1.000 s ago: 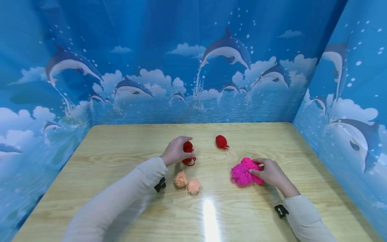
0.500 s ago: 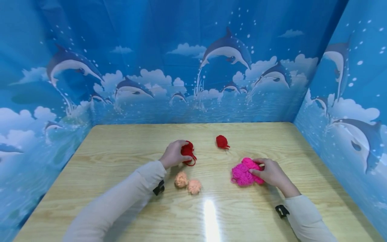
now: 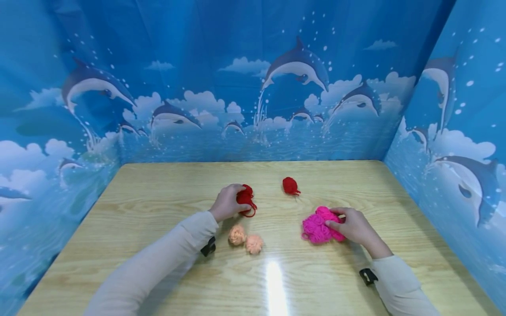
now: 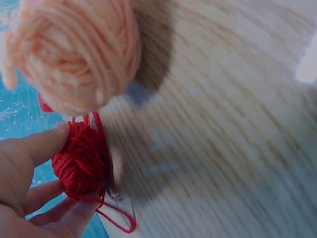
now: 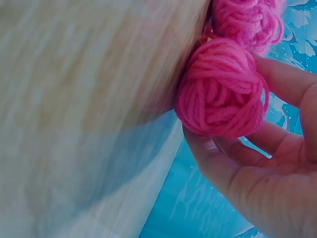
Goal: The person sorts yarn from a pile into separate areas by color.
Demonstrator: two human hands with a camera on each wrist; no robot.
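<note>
My left hand grips a small red ball of yarn between thumb and fingers, left of the table's middle. A loose red loop trails from that ball. On the right, my right hand holds a hot pink ball of yarn between thumb and fingers. Against it lies a magenta-pink yarn ball, and more pink yarn shows behind in the right wrist view. The palm partly covers the held pink ball in the head view.
Two peach yarn balls sit side by side nearer the front; one peach ball looms large in the left wrist view. Another red yarn ball lies farther back. A blue dolphin-print curtain borders the wooden table.
My left hand has drawn slightly left and nearer, and its fingers have closed round the red yarn ball. My right hand and the pink yarn have stayed in place.
</note>
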